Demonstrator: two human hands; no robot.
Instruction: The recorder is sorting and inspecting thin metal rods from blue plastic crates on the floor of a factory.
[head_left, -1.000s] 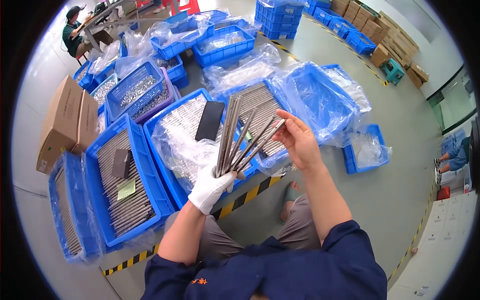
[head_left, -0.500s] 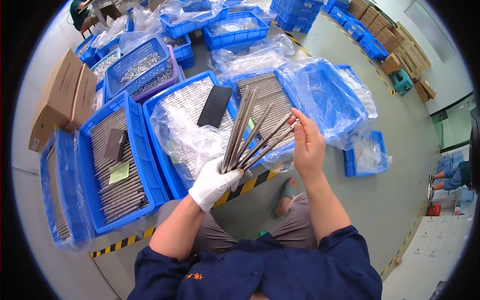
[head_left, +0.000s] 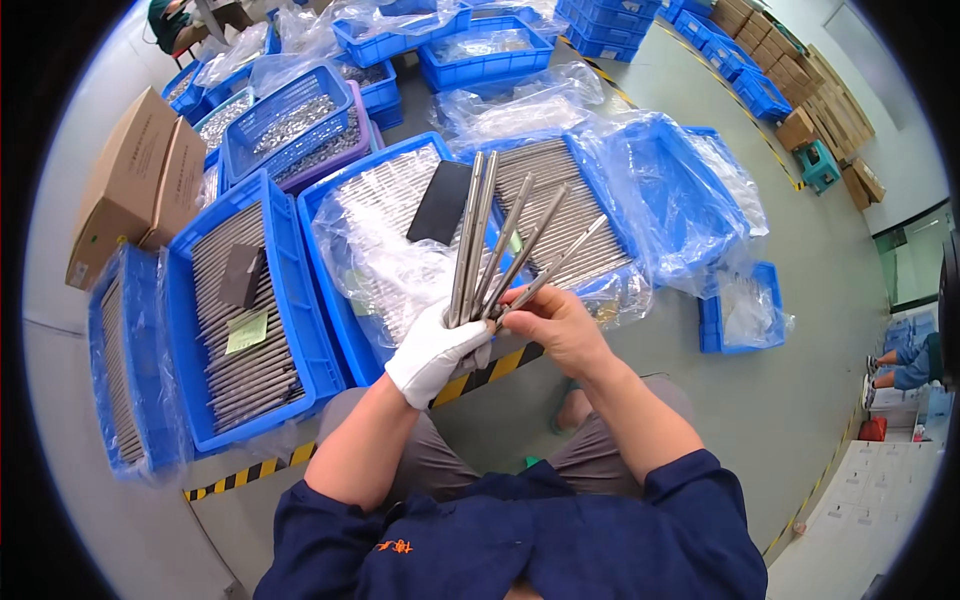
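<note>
Several slim metal rods (head_left: pixel 470 240) fan out upward from my left hand (head_left: pixel 432 355), which wears a white glove and is closed around their lower ends. My bare right hand (head_left: pixel 560 330) pinches the lower end of the rightmost rod (head_left: pixel 565 262) between thumb and fingers, close beside the left hand. Behind the rods, a blue bin (head_left: pixel 600 190) holds rows of similar rods. Left of it, a plastic-draped blue bin (head_left: pixel 312 215) holds more rods, with a black phone-like slab (head_left: pixel 440 203) lying on top.
At left, another blue bin (head_left: pixel 322 350) of rods carries a dark block (head_left: pixel 240 275) and a yellow-green note (head_left: pixel 246 331). Cardboard boxes (head_left: pixel 125 180) stand beyond it. A plastic-lined blue bin (head_left: pixel 680 190) and a smaller one (head_left: pixel 712 325) are at right. Striped tape (head_left: pixel 500 370) edges the floor.
My right hand has moved down from the rods' upper ends to the lower end of the rightmost rod. The rods stand more upright and the view has shifted slightly.
</note>
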